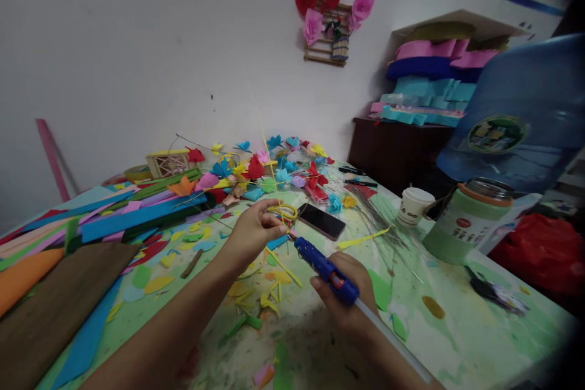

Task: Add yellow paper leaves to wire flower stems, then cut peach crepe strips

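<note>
My right hand point(345, 289) is closed around a blue hot glue gun point(324, 268), with a long pale glue stick point(393, 341) sticking out of its back end. The gun's nozzle points up and left, close to my left fingertips. My left hand point(258, 225) pinches a thin yellow-wrapped stem point(267, 173) that stands nearly upright. Right behind these fingers is a yellow ring-shaped loop point(286, 212); whether the hand touches it I cannot tell. A black phone point(321, 221) lies just beyond the gun.
Paper flowers point(256, 167) crowd the table's back. Crepe paper strips point(141, 216) are piled left, and yellow scraps point(269, 301) lie in front. At right stand a paper cup point(414, 206), a green jar point(466, 222) and a large water bottle point(516, 116); thin wires point(379, 219) and scissors point(496, 292) lie nearby.
</note>
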`<state>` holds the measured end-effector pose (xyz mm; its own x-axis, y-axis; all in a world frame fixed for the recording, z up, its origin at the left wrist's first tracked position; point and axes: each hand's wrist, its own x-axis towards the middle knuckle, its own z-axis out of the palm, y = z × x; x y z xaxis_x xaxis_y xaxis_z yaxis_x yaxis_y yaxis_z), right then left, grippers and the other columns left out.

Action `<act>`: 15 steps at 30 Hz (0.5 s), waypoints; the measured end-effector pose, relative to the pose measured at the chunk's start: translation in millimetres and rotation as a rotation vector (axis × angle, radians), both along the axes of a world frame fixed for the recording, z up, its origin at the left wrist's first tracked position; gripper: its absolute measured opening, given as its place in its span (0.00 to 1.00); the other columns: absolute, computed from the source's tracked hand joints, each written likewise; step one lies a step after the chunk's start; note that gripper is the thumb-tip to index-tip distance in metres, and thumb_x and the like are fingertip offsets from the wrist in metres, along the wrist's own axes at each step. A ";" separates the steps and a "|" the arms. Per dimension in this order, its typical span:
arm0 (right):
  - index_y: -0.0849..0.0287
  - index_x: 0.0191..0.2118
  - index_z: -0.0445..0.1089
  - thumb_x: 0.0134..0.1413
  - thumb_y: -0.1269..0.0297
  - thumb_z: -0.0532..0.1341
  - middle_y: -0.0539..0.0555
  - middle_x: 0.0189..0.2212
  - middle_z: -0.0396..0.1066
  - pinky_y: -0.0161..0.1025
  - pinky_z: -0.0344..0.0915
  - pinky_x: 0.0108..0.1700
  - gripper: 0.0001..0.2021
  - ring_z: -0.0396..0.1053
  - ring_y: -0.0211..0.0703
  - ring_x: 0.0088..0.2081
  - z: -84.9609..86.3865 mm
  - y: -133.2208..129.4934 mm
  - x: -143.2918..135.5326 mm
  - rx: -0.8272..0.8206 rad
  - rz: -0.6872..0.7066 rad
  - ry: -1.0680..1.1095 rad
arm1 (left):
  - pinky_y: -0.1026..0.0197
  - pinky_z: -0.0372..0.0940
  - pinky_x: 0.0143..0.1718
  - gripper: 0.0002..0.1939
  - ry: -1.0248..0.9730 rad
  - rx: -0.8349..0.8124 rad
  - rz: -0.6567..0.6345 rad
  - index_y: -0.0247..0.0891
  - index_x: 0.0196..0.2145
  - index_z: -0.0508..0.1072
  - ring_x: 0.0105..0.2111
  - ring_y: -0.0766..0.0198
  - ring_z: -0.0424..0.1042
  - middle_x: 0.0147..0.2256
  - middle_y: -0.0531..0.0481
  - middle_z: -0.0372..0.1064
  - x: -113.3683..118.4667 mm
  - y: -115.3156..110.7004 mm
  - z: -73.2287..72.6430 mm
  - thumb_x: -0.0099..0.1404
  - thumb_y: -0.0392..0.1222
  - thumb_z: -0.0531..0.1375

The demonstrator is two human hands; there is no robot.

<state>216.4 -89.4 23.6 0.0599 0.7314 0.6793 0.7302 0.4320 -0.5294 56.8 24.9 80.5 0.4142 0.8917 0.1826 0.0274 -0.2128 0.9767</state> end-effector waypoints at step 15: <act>0.56 0.21 0.55 0.52 0.57 0.57 0.48 0.19 0.57 0.36 0.51 0.27 0.15 0.57 0.38 0.23 -3.1 1.2 1.2 -0.022 -0.010 -0.007 | 0.61 0.62 0.33 0.31 0.004 -0.004 -0.007 0.30 0.48 0.64 0.27 0.61 0.73 0.22 0.55 0.70 1.0 -0.2 0.3 0.45 0.37 0.66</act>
